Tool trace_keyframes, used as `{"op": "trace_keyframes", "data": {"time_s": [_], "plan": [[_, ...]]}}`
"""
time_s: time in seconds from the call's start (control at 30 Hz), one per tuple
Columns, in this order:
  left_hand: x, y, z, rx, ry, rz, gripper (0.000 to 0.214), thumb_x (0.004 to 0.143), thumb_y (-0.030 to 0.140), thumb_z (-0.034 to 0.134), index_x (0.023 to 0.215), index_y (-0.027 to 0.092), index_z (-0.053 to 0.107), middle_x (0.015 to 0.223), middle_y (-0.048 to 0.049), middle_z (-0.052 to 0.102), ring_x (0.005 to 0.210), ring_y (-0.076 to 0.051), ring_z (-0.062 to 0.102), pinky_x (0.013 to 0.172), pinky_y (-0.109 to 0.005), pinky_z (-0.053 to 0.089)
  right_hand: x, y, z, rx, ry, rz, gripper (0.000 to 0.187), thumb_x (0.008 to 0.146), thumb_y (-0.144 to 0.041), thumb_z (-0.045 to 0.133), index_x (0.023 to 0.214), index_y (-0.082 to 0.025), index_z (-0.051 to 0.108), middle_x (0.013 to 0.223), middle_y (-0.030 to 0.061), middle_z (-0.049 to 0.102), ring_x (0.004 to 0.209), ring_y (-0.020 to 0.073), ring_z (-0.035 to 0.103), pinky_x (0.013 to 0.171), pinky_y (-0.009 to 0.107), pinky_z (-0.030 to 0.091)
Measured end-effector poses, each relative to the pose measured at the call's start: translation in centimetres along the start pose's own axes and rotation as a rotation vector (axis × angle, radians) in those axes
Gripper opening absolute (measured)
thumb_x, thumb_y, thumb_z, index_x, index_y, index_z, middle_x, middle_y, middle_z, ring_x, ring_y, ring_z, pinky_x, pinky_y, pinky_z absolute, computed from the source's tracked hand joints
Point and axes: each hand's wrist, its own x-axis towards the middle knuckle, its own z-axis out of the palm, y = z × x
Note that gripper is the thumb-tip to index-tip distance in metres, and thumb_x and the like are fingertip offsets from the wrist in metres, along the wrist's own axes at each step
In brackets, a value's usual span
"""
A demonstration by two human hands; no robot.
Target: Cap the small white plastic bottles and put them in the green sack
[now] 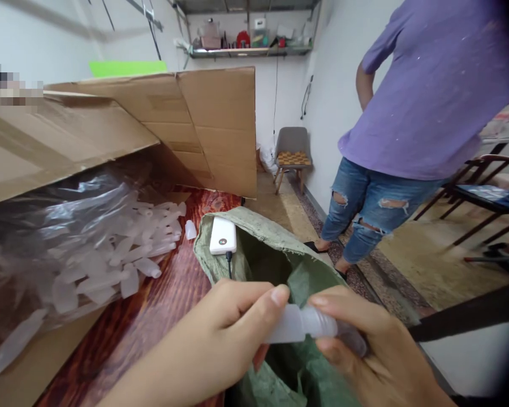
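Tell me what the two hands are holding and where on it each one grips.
Left hand pinches the translucent plastic bottle by its body; right hand grips its other end above the green sack.

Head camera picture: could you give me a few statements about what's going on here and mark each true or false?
1. Both hands grip one small translucent plastic bottle, the left hand and the right hand at opposite ends. True.
2. The bottle is held above an open green woven sack. True.
3. The white power bank lies inside the cardboard box. False: it rests on the sack's rim, with a black cable plugged in.
4. The cardboard box holds stacked books. False: it holds many translucent plastic bottles in a clear plastic liner.
5. A person in a purple shirt and torn jeans stands nearby. True.
6. The chessboard lies on the red wooden table. False: it sits on a chair by the far wall.
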Motion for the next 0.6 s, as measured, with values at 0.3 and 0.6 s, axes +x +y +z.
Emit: {"op": "trace_keyframes", "data": {"time_s": [0.3, 0.6], "plan": [[0.8, -0.8, 1.7, -0.344, 0.141, -0.104, 0.053, 0.092, 0.061, 0.049, 0.064, 0.017, 0.050, 0.051, 0.0039, 0.044, 0.038, -0.006, 0.032, 0.035, -0.019, 0.022, -0.3, 0.2, -0.2, -0.259, -0.004, -0.257, 0.025, 0.097, -0.009, 0.049, 0.120, -0.017, 0.052, 0.107, 0.0061, 0.069, 0.099, 0.0135, 0.067, 0.085, 0.024, 0.054], [0.6, -0.4, 2.5, -0.260, 0.164, -0.067, 0.049, 0.089, 0.053, 0.051, 0.057, 0.016, 0.046, 0.051, 0.0029, 0.040, 0.047, -0.008, 0.033, 0.043, -0.021, 0.023, -1.4, -0.4, 0.2, -0.229, 0.044, -0.184, 0.021, 0.099, -0.024, 0.045, 0.118, -0.022, 0.053, 0.083, 0.0030, 0.070, 0.071, 0.0172, 0.070, 0.065, 0.023, 0.058]]}}
